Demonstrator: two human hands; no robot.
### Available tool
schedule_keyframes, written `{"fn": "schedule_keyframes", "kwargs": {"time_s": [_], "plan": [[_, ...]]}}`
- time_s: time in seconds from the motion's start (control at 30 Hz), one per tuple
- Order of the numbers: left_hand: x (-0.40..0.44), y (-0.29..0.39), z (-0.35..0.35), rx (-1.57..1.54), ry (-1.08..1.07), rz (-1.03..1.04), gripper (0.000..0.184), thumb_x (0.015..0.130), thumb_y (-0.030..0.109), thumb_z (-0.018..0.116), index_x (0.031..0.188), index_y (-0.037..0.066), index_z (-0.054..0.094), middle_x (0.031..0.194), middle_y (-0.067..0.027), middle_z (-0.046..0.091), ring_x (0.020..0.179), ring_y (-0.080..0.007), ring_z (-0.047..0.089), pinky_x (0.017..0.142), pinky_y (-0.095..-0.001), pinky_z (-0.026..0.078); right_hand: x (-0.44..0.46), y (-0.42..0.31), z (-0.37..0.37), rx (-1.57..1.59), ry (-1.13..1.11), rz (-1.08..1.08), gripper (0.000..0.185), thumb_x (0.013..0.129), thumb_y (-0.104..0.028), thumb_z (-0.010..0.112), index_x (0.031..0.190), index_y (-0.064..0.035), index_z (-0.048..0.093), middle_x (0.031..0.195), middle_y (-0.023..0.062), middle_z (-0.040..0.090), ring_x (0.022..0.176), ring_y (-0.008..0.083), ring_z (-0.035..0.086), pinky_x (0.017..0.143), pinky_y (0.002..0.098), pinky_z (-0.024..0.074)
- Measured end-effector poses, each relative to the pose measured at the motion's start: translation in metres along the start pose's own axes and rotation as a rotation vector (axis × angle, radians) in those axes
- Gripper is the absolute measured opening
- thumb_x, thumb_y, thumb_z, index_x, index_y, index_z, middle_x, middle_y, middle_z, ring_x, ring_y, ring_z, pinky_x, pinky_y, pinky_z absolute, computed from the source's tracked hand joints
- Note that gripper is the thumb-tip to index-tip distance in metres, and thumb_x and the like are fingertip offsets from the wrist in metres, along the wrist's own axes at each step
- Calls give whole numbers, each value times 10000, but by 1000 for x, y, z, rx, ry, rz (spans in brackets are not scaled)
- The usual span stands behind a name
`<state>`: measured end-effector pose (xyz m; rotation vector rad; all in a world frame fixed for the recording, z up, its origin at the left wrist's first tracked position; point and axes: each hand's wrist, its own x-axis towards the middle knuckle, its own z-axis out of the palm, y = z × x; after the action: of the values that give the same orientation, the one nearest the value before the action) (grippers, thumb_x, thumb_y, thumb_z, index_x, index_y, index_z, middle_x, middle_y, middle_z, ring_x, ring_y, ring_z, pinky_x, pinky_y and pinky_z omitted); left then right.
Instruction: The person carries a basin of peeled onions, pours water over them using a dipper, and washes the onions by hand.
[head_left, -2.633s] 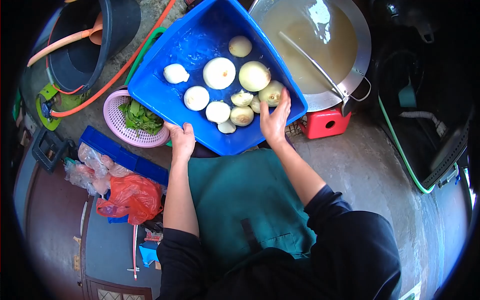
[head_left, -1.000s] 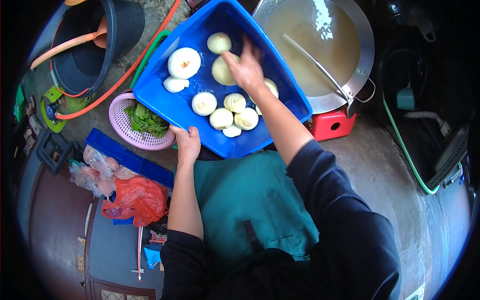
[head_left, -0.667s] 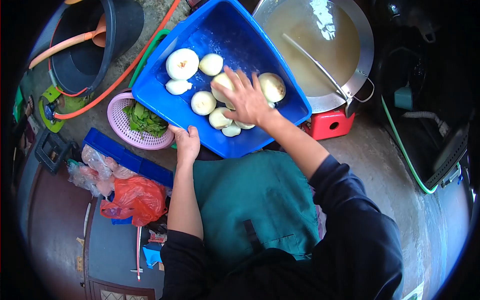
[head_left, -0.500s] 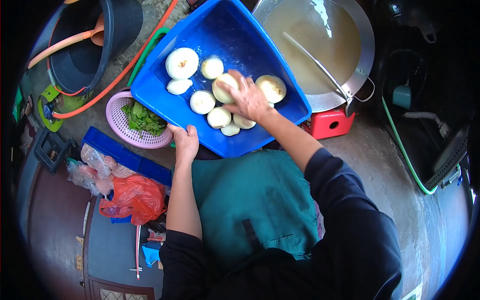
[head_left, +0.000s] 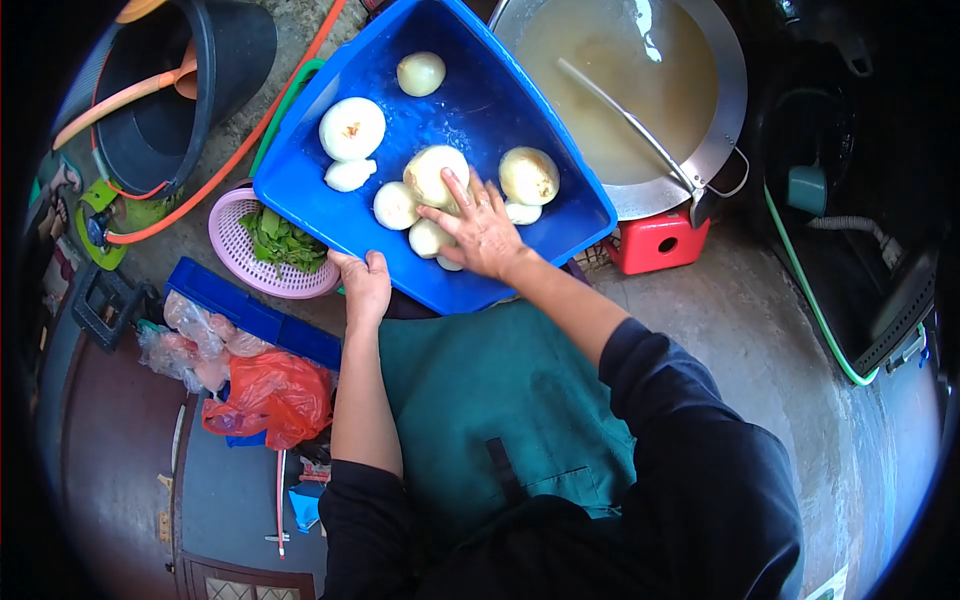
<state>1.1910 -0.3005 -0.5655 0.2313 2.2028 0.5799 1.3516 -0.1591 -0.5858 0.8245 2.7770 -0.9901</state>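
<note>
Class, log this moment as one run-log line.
left hand: at blue tub rim; right hand: spread on pale bulbs in tub; nearby: pink basket of leaves, wide pan

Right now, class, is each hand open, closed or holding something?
Left hand: holding the blue tub by its near edge.
Right hand: open, fingers spread on a large onion.

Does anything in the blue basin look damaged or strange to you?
Slightly: in the blue basin, the onion just beyond the right hand and the large one at the left have brownish marks on pale surfaces. Whether this is damage, I cannot tell.
</note>
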Motion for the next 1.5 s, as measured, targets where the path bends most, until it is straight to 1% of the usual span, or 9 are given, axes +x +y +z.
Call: {"fn": "schedule_keyframes", "kwargs": {"time_s": [0.17, 0.33, 0.63, 0.77, 0.9, 1.1, 1.17, 1.37, 1.5], "plan": [[0, 6, -1, 49, 7, 3, 421, 856, 58, 445, 1198, -55, 228, 1129, -254, 472, 1028, -312, 520, 943, -395, 391, 65, 32, 12, 238, 229, -53, 679, 702, -364, 727, 1313, -339, 431, 1384, 221, 342, 866, 396, 614, 787, 451, 514], [5, 3, 0, 37, 1, -37, 414, 859, 68, 446, 1192, -55, 232, 1126, -258, 472, 1032, -318, 520, 944, -398, 388, 91, 44, -49, 96, 110, 385, 637, 830, -517, 564, 1325, -133, 446, 1128, 203, 573, 1076, 378, 534, 939, 454, 428], [-3, 17, 0, 95, 23, 16, 423, 861, 69, 446, 1202, -57, 232, 1134, -270, 467, 1049, -328, 518, 954, -401, 381, 32, 53, -38, 335, -400, 675, 746, 743, -487, 658, 1313, -56, 448, 1295, 250, 459, 1237, 393, 424, 987, 538, 381], [1, 2, 0, 24, -1, 7, 426, 858, 57, 445, 1206, -61, 228, 1132, -274, 467, 1050, -329, 518, 952, -403, 382, 76, 58, -41, 48, -13, 443, 447, 787, -307, 596, 1099, 10, 548, 1026, 253, 567, 949, 405, 583, 832, 438, 479], [-4, 11, 1, 32, 4, 7, 424, 854, 43, 446, 1203, -63, 229, 1147, -275, 467, 1054, -326, 520, 951, -401, 385, 94, 43, -43, 406, 367, 389, 329, 780, -166, 558, 1068, -19, 493, 1026, 230, 545, 999, 413, 542, 842, 477, 464], [1, 4, 2, 23, 26, 73, 464, 849, 38, 443, 1235, -75, 212, 1147, -279, 477, 1050, -334, 525, 960, -411, 385, 56, 15, -35, -107, 186, 72, 269, 774, -152, 555, 1011, -51, 633, 1136, 162, 583, 1120, 323, 519, 914, 455, 434], [-1, 9, 2, 17, 1, 84, 478, 852, 38, 436, 1252, -79, 202, 1173, -292, 465, 1068, -352, 520, 969, -418, 383, 47, 12, -70, 244, 278, 50, 244, 732, -93, 582, 964, -51, 647, 1097, 159, 604, 1090, 324, 543, 909, 435, 443], [-3, 19, 10, 53, 104, 106, 548, 839, 61, 481, 1279, -84, 188, 1198, -331, 476, 1120, -429, 507, 982, -448, 384, 41, 64, -119, 166, 314, 325, 742, 714, -153, 732, 1370, -128, 387, 1175, 214, 498, 1050, 381, 516, 887, 445, 455], [1, 20, 10, 45, 18, -52, 677, 835, 72, 499, 1375, -38, 105, 1269, -317, 444, 1192, -386, 476, 1015, -412, 365, 50, 96, -102, 174, 244, 365, 517, 864, -124, 549, 1356, -108, 391, 1056, 195, 562, 956, 379, 574, 811, 460, 478]]}}
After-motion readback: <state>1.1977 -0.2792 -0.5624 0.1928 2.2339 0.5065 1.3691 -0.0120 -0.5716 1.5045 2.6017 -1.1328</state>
